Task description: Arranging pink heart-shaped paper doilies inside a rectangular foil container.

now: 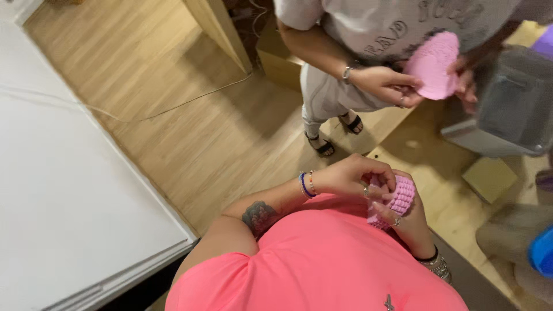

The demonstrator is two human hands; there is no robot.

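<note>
Closest to the lens, at the bottom of the frame, is the wearer's coral-pink shirt, filling the lower middle. Left of it a big white surface takes up the left side (whether it is a bed or a table I cannot tell), and pale wooden floor runs diagonally behind.

Just above the shirt, right of centre, both hands meet on a small pink crocheted piece. Its ribbed rows face up and right; its long axis runs roughly from upper right to lower left, though most of it is hidden by fingers. The left hand comes in from the left with the wrist bent, beaded bracelets on it, fingers curled down onto the top edge, its grip pinching the piece. The right hand cups it from below, ringed fingers wrapped round, grip closed on the same piece.

At upper right another person in a grey shirt holds a larger pink crocheted disc between both hands.
</note>
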